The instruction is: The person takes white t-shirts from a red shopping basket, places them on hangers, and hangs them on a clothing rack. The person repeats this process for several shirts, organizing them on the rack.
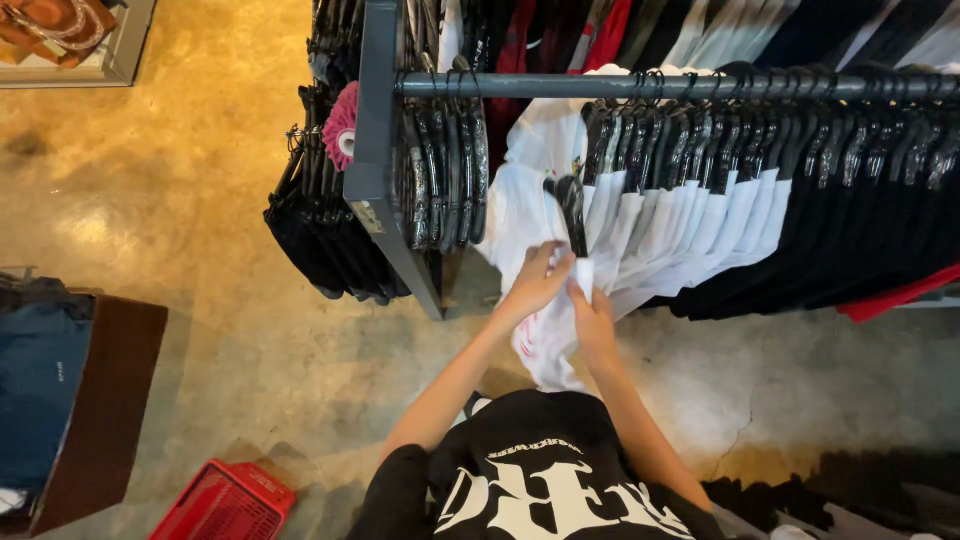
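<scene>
At frame centre, both arms reach forward; left hand [537,283] and right hand [592,322] pinch a white T-shirt [520,215] on its black hanger [572,205].

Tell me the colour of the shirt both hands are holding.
White; the shirt shows best in the head view, gripped by the left hand and right hand.

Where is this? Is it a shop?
Most likely a clothes shop. A long metal rail holds rows of white and black shirts on black hangers, and a red shopping basket sits on the floor.
</scene>
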